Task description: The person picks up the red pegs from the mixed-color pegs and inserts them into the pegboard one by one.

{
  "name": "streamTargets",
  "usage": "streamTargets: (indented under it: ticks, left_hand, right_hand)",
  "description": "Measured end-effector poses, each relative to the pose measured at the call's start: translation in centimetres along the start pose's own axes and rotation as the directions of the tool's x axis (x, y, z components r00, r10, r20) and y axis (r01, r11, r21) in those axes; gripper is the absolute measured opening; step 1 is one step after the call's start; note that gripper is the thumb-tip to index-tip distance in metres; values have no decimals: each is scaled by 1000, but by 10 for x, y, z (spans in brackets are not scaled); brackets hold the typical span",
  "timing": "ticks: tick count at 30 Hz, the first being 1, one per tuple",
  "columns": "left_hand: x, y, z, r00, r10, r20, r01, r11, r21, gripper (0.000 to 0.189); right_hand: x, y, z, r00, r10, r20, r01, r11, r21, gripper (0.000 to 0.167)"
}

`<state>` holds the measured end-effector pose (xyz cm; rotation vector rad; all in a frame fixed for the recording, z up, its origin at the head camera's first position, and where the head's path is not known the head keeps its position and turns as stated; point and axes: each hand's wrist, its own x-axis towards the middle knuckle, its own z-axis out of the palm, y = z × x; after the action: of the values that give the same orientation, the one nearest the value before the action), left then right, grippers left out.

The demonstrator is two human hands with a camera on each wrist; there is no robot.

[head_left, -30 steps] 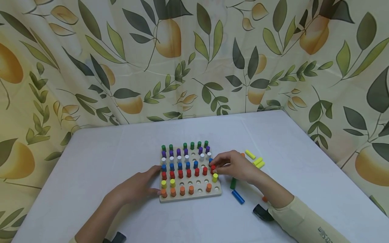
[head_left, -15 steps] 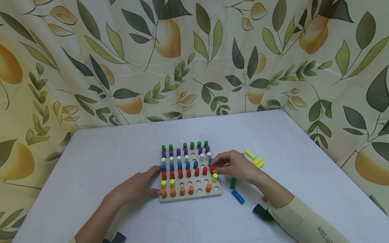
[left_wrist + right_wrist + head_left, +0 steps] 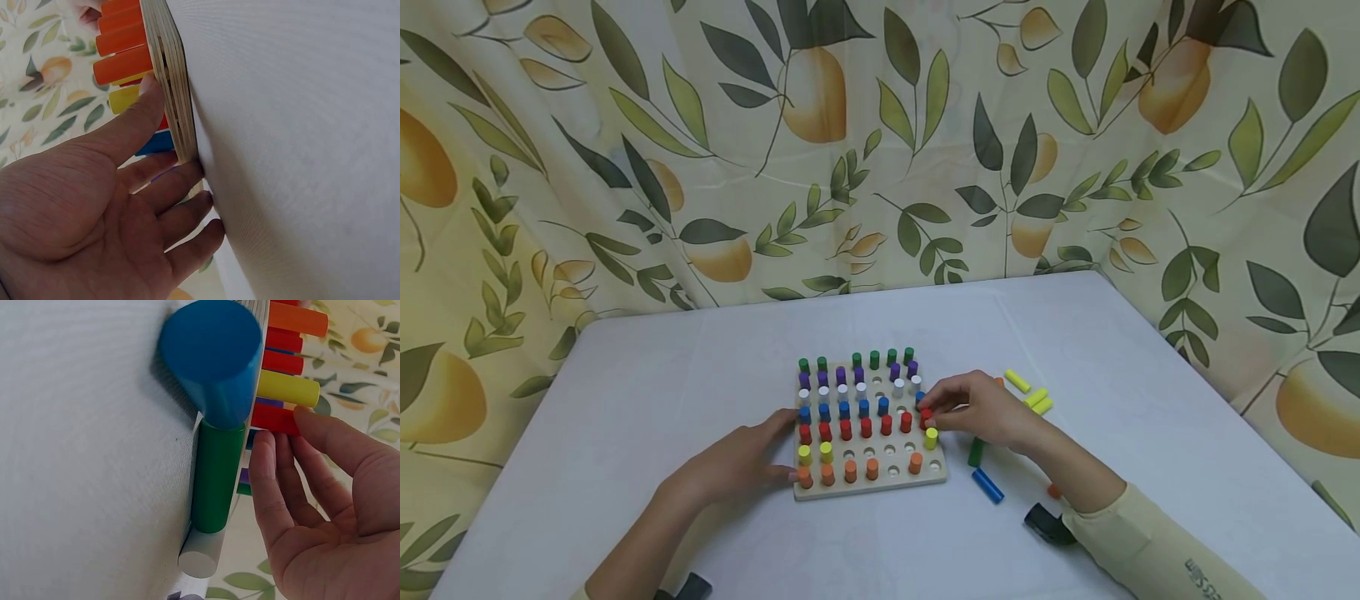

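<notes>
A light wooden pegboard (image 3: 880, 490) holds rows of upright coloured pegs: green, purple, white, blue, red, yellow and orange, with bare holes among them. My right hand (image 3: 981, 408) pinches a red peg (image 3: 275, 420) between thumb and fingers at the right end of the red row. That peg stands in the board, and its base is partly hidden. Along the board's left edge, my left hand (image 3: 737, 454) rests with fingers extended. In the left wrist view its thumb touches near an orange peg (image 3: 125, 65), and the fingertips meet the board's side and the table.
Right of the board lie loose pegs: several yellow ones (image 3: 1017, 382), a green one (image 3: 975, 453) and a blue one (image 3: 987, 487). A white peg (image 3: 201, 553) lies beyond the green one in the right wrist view. Patterned cloth (image 3: 850, 208) hangs behind the white table (image 3: 700, 358).
</notes>
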<state>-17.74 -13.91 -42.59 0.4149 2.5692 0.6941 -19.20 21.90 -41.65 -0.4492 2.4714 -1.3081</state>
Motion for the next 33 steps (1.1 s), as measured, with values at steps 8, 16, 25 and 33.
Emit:
streamTargets:
  ticks: [8, 16, 25, 33]
  left_hand:
    - [1, 0, 0, 1000, -9, 1, 9, 1000, 17, 89]
    - [-1, 2, -1, 1000, -11, -4, 11, 1000, 26, 88]
    - [-1, 1, 0, 1000, 9, -10, -9, 1000, 18, 86]
    - [1, 1, 0, 1000, 10, -15, -9, 1000, 18, 86]
  right_hand:
    - [2, 0, 1, 1000, 9, -5, -9, 1000, 7, 17]
    - [1, -3, 1, 1000, 26, 3, -27, 999, 19, 16]
    - [1, -1, 1, 1000, 29, 2, -29, 1000, 4, 18]
    - [0, 0, 0, 1000, 15, -1, -15, 1000, 0, 19]
